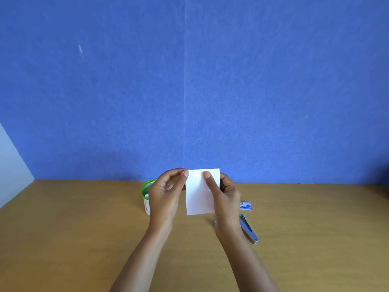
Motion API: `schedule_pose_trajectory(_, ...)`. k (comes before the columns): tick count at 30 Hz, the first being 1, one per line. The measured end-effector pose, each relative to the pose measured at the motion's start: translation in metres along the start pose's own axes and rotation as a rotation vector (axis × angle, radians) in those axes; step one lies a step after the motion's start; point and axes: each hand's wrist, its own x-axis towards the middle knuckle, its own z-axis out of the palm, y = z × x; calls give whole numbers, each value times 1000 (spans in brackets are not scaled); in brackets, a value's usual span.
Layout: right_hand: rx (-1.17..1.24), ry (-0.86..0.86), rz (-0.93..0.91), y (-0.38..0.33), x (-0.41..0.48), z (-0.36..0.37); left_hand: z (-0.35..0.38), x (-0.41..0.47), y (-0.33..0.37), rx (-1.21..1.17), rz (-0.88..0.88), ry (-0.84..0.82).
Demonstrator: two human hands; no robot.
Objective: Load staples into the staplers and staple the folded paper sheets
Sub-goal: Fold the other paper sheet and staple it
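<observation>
One folded paper sheet (199, 194), white, is held upright above the table's middle: the left hand (166, 194) pinches its upper left corner between thumb and fingertips, while the right hand (227, 199) grips its right edge, thumb on the front and fingers curled behind. One metal stapler (248, 228) lies just right of the right wrist, one small staple box (246, 206) beyond it, and one green-rimmed tub (145, 190) stands behind the left hand. All rest on a wooden table (73, 239) against a blue wall (189, 81), with a white panel (10, 165) at far left.
</observation>
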Motion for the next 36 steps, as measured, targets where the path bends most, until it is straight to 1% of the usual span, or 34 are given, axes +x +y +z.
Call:
schedule_pose_trajectory(7, -28, 4, 4, 4, -4, 6, 9, -5, -6, 16, 29, -6)
schedule_pose_trajectory(14, -35, 28, -38, 5, -5, 7, 10, -5, -6, -27, 7, 69)
schedule_pose_trajectory(17, -79, 37, -75, 6, -4, 6, 9, -5, -5, 143, 107, 18)
schedule_pose_trajectory(19, -140, 33, -132, 6, -2, 4, 6, -4, -2, 341, 236, -32)
schedule_pose_trajectory(21, -219, 3, -216, 6, -2, 3, 5, -1, 2, 518, 401, -70)
schedule_pose_trajectory(23, -269, -38, -279, 5, -3, 4, 7, 2, 4, 584, 495, -94)
schedule_pose_trajectory(25, -293, -46, -305, 6, -4, 6, 8, 3, 3, 549, 477, -96)
schedule_pose_trajectory(27, -298, -18, -298, 7, -5, 7, 8, 4, 1, 520, 461, -71)
schedule_pose_trajectory(31, -191, 34, -179, 8, -4, 7, 6, 4, -4, 500, 442, -29)
schedule_pose_trajectory(33, -188, 29, -181, 6, -3, 8, 3, 5, -4, 539, 467, -51)
schedule_pose_trajectory(36, -238, 15, -242, 3, -3, 8, 2, 7, -2, 660, 519, -53)
